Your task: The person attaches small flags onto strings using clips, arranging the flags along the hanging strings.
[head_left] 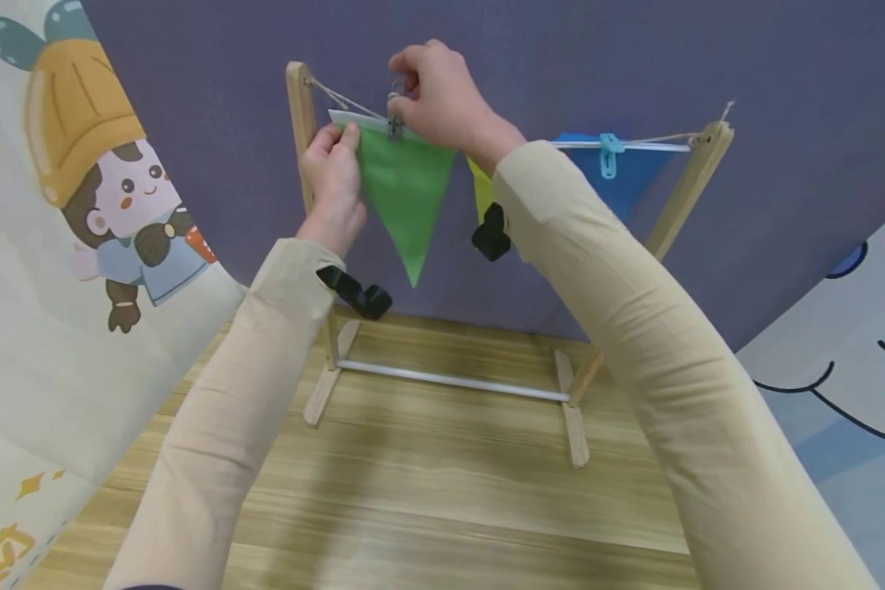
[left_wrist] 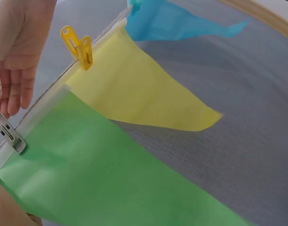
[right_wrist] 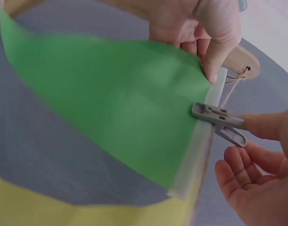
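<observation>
A green triangular flag (head_left: 406, 188) with a white top edge hangs at the string's left end. My left hand (head_left: 333, 176) pinches its upper left corner, thumb in front. A grey clothespin (right_wrist: 217, 116) sits across the white edge and the string. My right hand (head_left: 446, 94) holds the clothespin's handles, with the thumb on one and the index fingertip at the other, as the right wrist view shows. The other right fingers (left_wrist: 14, 89) are loosely extended in the left wrist view. The flag's lower tip points down.
A yellow flag (left_wrist: 139, 89) with a yellow clothespin (left_wrist: 78, 48) and a blue flag (head_left: 612, 176) with a light-blue clothespin (head_left: 609, 156) hang farther right. The string spans two wooden posts (head_left: 689, 192), joined below by a white rod (head_left: 450, 380) above the wood-grain surface (head_left: 442, 492).
</observation>
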The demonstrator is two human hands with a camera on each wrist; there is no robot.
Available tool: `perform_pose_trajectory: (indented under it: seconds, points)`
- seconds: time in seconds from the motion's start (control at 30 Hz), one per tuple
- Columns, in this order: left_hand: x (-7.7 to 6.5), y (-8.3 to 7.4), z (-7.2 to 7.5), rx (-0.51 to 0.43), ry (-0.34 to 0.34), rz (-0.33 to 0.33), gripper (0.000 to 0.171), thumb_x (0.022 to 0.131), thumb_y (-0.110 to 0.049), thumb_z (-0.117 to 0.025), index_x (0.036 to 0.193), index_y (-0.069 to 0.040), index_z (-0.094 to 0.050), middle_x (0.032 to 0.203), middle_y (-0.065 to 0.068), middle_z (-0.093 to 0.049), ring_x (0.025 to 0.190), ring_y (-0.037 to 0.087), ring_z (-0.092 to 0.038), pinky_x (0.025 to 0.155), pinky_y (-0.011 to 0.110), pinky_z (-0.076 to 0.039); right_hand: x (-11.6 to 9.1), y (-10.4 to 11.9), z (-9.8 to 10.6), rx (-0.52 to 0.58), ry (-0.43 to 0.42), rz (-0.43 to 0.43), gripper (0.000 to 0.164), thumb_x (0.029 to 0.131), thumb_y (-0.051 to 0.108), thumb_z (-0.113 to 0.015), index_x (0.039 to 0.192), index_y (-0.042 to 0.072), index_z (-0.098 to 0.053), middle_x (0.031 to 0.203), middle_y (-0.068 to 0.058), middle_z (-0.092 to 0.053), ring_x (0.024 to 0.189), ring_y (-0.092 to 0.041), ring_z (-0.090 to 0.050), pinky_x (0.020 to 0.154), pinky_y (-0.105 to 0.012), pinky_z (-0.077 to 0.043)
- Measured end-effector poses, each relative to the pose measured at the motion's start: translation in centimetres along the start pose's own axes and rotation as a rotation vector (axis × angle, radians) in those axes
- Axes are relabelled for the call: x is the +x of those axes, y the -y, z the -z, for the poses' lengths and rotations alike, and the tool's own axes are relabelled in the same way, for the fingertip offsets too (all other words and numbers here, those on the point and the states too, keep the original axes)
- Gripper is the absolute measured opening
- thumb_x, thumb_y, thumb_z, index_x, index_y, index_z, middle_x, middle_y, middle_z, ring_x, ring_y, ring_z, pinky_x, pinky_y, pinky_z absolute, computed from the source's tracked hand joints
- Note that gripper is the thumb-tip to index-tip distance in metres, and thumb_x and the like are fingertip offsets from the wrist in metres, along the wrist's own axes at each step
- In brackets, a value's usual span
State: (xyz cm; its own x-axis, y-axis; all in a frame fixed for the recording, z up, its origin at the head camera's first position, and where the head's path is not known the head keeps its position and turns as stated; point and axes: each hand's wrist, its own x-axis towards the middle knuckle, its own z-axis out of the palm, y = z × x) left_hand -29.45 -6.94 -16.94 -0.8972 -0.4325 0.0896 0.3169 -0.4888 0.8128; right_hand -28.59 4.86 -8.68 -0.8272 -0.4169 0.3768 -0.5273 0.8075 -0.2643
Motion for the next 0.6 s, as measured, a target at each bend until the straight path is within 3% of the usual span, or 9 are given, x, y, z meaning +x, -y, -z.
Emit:
perform_pose_trajectory:
  seconds: [0.13,0.23,0.47,0.6]
  points:
    - [-0.10,0.18,-0.03,-0.006,0.012,0.011,0.008,0.094,-0.008,-0.057,0.087,-0.007,-0.062,0.083,0.000,-0.057,0.073,0.009,-0.052,0.067,0.018,-0.045,-0.05,-0.31,-0.47,0.182,-0.019,-0.109,0.039,0.096,0.021,-0.051,0.133,0.009,-0.051,0.109,0.001,-0.051,0.092,-0.006,-0.044,0.081,-0.018,-0.039]
    - [-0.13,0.32,-0.11,-0.013,0.021,0.013,0.009,0.093,-0.008,-0.058,0.085,-0.007,-0.061,0.083,0.000,-0.057,0.072,0.009,-0.053,0.067,0.019,-0.045,-0.10,-0.52,-0.71,0.227,-0.042,-0.114,0.036,0.096,0.019,-0.052,0.130,0.009,-0.054,0.109,-0.001,-0.054,0.093,-0.007,-0.047,0.082,-0.019,-0.040]
    - [-0.17,0.51,-0.14,-0.025,0.018,-0.001,0.008,0.092,-0.005,-0.058,0.084,-0.006,-0.060,0.081,0.001,-0.057,0.069,0.009,-0.053,0.067,0.020,-0.045,0.26,-0.48,-0.97,0.162,-0.087,-0.060,0.033,0.096,0.018,-0.054,0.127,0.008,-0.057,0.110,-0.002,-0.058,0.091,-0.004,-0.050,0.078,-0.013,-0.041]
    - [-0.16,0.50,-0.15,-0.022,0.026,0.008,0.007,0.092,-0.006,-0.059,0.085,-0.006,-0.061,0.082,0.001,-0.057,0.071,0.009,-0.053,0.067,0.019,-0.046,0.46,-0.48,-1.08,0.203,-0.088,-0.077,0.033,0.095,0.017,-0.056,0.126,0.007,-0.058,0.106,-0.001,-0.058,0.090,-0.005,-0.051,0.078,-0.014,-0.041]
